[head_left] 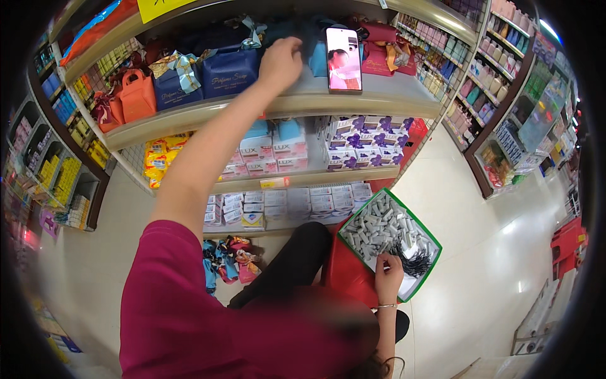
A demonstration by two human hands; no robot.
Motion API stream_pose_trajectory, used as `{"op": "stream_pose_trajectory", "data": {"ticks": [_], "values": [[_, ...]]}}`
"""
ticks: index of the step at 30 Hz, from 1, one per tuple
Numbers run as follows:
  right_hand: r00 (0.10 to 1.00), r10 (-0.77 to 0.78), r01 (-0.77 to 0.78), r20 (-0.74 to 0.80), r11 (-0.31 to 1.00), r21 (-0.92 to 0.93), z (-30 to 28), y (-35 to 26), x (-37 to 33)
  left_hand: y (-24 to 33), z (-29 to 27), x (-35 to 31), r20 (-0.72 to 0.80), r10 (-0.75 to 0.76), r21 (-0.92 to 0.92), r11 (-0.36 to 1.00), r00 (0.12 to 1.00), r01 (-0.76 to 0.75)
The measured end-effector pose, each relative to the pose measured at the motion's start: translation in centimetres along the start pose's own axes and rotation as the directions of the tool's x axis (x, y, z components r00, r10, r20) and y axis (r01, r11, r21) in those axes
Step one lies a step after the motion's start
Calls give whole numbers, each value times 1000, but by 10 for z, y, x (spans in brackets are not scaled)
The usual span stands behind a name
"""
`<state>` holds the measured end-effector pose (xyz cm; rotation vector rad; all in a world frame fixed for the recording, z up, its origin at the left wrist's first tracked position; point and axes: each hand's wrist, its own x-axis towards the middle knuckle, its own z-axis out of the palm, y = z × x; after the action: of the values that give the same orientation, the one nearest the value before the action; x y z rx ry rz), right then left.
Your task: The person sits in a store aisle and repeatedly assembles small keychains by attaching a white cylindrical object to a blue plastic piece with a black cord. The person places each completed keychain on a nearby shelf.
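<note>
At far left, side shelves (53,174) packed with yellow, blue and pink goods curve along the rim of the view, their labels too small to read. A yellow sign (161,7) with dark lettering hangs at the top, over orange gift bags (137,95) and dark blue gift bags (229,71) that bear gold script and ribbon bows, standing close behind the front lip of the upper shelf (379,106). Below sit yellow packets (163,158), then printed pink-and-white boxes (274,153) above a price label (274,183); on the floor (464,215) lies a heap of ribboned bundles (232,260). The left hand (283,62) is over the upper shelf, just right of the blue bags, its fingers curled; whether they grip anything I cannot tell. Beside it a phone (344,60) stands upright near the lip, in front of red gift bags (383,57), with purple-patterned boxes (369,142) beneath. The right hand (389,273) has its fingers drawn together at the near side of a green-rimmed tray (431,234), by small grey tags (384,221) and black cords (413,260); whether it pinches one is unclear. Pale, glossy tiles run rightward from the tray to stocked shelves (486,82).
</note>
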<state>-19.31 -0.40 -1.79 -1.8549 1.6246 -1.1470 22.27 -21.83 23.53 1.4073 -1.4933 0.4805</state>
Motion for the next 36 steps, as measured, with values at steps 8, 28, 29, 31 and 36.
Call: {"op": "stream_pose_trajectory", "data": {"ticks": [8, 28, 29, 31, 36], "values": [[1000, 1, -2, 12, 998, 63, -16, -19, -7, -43, 60, 71, 281, -550, 335, 824, 786, 457], [972, 236, -232, -16, 966, 112, -13, -23, 14, -162, 129, 179, -16, -361, 650, 704, 932, 284], [973, 233, -231, -8, 968, 98, -11, -23, 15, -160, 128, 177, -12, -352, 654, 705, 936, 274], [977, 212, -211, 2, 972, 103, -7, -23, 16, -155, 123, 171, -18, -333, 670, 696, 943, 258], [987, 163, -163, 9, 977, 139, -9, -29, 14, -130, 108, 162, -19, -324, 720, 652, 946, 238]]}}
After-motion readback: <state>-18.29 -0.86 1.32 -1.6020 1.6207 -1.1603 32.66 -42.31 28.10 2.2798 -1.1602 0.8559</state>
